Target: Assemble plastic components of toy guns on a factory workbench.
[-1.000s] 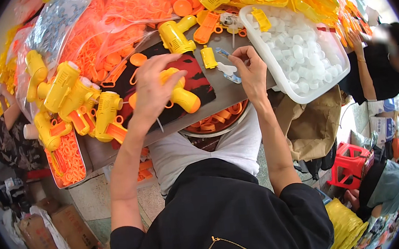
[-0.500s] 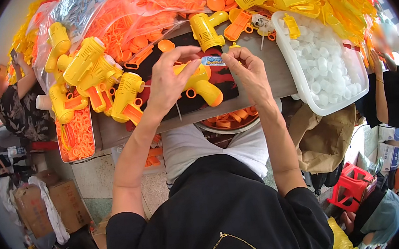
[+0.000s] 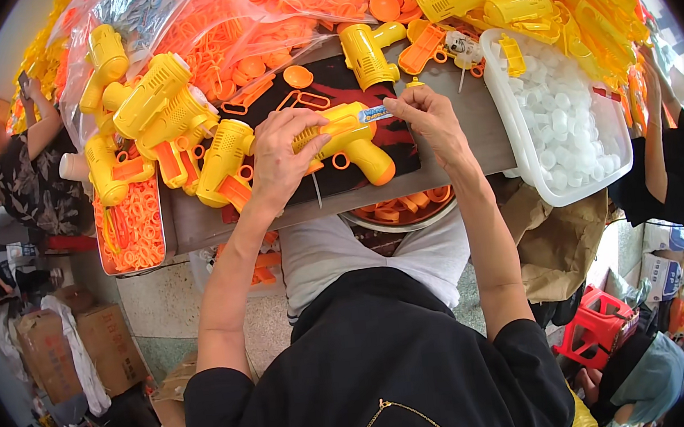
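Observation:
A yellow plastic toy gun [image 3: 370, 160] lies on its side on a dark red-and-black mat [image 3: 389, 143], its handle toward me. My left hand [image 3: 283, 155] is closed round its front end, thumb and fingers on opposite sides. Between thumb and fingertips, my right hand [image 3: 435, 125] pinches the right end of a small blue-and-white sticker [image 3: 374, 114]. The sticker lies over the rear upper part of the gun's body; I cannot tell whether it is stuck down. Just beyond the mat's far edge stands another yellow gun body [image 3: 366, 56].
Several yellow-and-orange toy guns [image 3: 152, 100] pile up at left, beside a tray of orange rings [image 3: 134, 229]. At right sits a white bin [image 3: 559, 197] of translucent caps. Orange and yellow parts heap along the back. A metal bowl [image 3: 401, 226] rests near my lap. Other people sit at both sides.
My left hand has left the sticker's other end and taken hold of the gun's front. The sticker has come down against the gun's body, its right end still in my right hand.

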Motion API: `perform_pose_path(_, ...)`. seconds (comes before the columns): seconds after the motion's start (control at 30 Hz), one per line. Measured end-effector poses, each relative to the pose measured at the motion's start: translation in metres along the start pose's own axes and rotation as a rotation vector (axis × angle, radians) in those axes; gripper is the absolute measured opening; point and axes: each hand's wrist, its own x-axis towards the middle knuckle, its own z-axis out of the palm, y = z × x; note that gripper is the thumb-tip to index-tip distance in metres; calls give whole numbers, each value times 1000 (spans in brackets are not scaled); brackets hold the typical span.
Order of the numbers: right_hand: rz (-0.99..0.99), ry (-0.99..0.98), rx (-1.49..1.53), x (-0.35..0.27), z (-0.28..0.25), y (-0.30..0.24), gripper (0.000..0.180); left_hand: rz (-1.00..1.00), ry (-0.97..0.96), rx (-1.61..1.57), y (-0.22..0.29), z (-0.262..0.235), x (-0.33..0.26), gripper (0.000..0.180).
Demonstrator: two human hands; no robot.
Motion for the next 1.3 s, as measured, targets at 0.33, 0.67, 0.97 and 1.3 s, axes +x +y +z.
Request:
perform_pose_path(0.33, -120, -71, -245, 14, 30, 7, 31, -15, -12, 4, 2, 1, 0, 22)
perform_pose_path(0.67, -945, -142, -992, -9, 30, -4, 33, -96, 12, -185, -7, 10, -5, 23)
perform_pose_path(0.97, 119, -358, -198, 14, 24, -17, 40, -122, -7, -109, 5, 5, 0, 24)
perform_pose_path(1.3, 100, -494, -338, 41, 16, -8, 43, -8, -27, -80, -4, 12, -5, 26)
